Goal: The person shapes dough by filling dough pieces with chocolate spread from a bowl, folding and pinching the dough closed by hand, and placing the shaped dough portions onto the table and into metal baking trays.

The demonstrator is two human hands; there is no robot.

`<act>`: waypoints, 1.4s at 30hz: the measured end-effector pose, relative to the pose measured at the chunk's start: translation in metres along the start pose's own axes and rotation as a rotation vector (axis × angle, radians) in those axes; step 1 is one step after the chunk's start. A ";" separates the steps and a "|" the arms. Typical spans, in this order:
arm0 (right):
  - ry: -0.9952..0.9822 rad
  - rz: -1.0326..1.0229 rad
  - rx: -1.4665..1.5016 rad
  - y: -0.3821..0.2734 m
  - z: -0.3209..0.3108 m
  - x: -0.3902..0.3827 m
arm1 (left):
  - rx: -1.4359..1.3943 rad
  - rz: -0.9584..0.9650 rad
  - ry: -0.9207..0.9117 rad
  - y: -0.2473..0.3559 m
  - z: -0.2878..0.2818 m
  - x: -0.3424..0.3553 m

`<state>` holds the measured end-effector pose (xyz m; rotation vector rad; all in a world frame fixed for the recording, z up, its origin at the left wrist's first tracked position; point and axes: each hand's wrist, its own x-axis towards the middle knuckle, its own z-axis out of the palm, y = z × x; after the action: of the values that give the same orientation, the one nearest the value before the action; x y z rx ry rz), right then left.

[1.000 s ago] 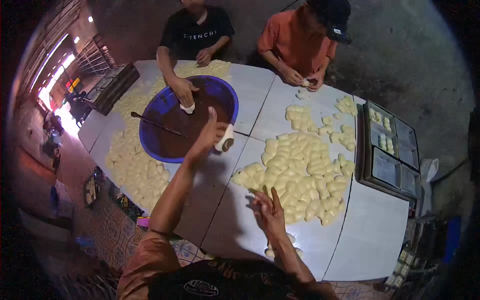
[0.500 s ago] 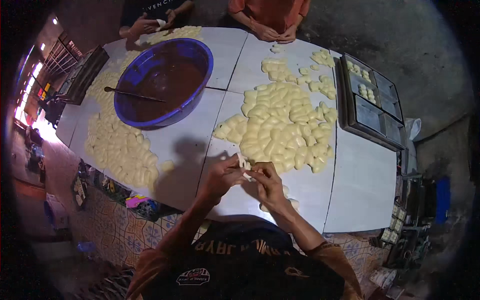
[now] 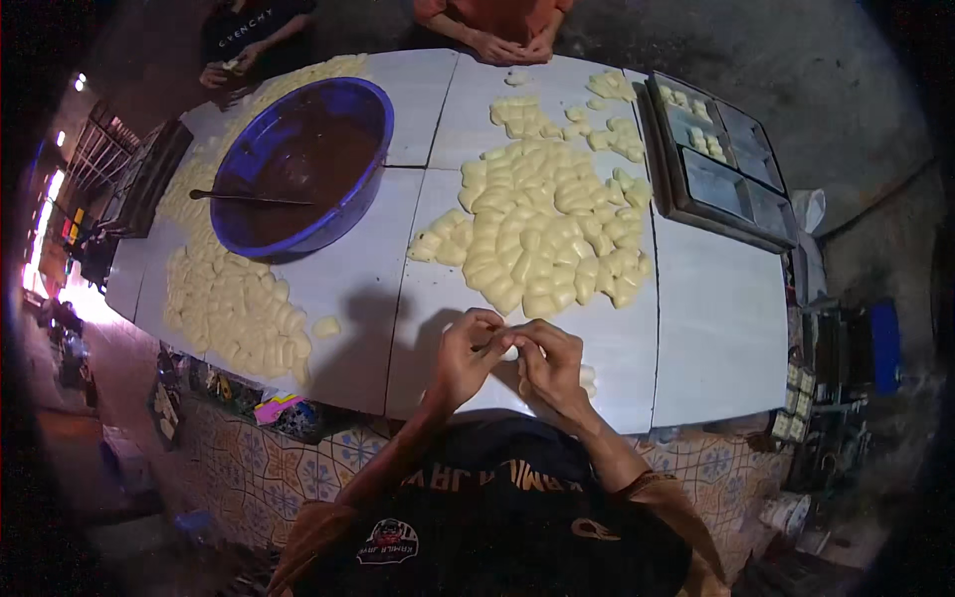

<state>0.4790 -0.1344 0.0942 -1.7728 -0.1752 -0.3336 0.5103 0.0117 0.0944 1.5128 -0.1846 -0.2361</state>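
My left hand [image 3: 463, 360] and my right hand [image 3: 551, 366] meet over the near edge of the table, fingers closed around one small piece of pale dough [image 3: 511, 353]. Most of that piece is hidden by the fingers. A few whitish shaped dough pieces [image 3: 587, 378] lie beside and partly under my right wrist. Just beyond my hands spreads a wide cluster of pale yellow dough pieces [image 3: 542, 224], pressed close together on the white tabletop.
A blue basin [image 3: 383, 164] holds brown filling [image 3: 288, 179], with a long-handled utensil [image 3: 254, 198] across it. More dough pieces [image 3: 234, 313] cover the table's left side. Stacked metal trays with compartments [image 3: 721, 159] stand at right, some holding dough. Two people work along the far edge.
The dough piece, stretched and showing between my hands before, is now gathered and mostly covered by my fingers. My hands have drawn closer together. The person at far left has lowered their hands.
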 end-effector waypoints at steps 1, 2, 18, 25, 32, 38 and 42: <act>-0.010 0.169 0.014 -0.003 -0.001 -0.003 | 0.001 -0.011 -0.014 -0.005 -0.002 0.000; 0.067 0.309 0.134 -0.004 0.002 -0.005 | 0.079 0.061 -0.073 -0.010 -0.002 -0.001; -0.098 0.517 -0.017 0.077 -0.105 -0.054 | 0.343 0.140 -0.399 -0.059 0.043 0.025; -0.127 0.487 -0.212 0.096 -0.104 -0.073 | 0.711 0.422 -0.568 -0.092 0.056 0.038; -0.478 -0.037 -0.826 0.047 -0.102 -0.060 | 0.640 0.369 -0.523 -0.080 0.032 0.021; -0.689 -0.213 -1.041 0.070 -0.071 -0.047 | 0.649 0.202 -0.231 -0.085 0.030 -0.002; -0.647 -0.325 -0.954 0.104 -0.066 -0.038 | 0.366 0.021 -0.137 -0.081 0.044 0.003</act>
<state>0.4650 -0.2199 -0.0012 -2.7656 -0.8874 -0.0400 0.4979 -0.0347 0.0157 1.8568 -0.3688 -0.3010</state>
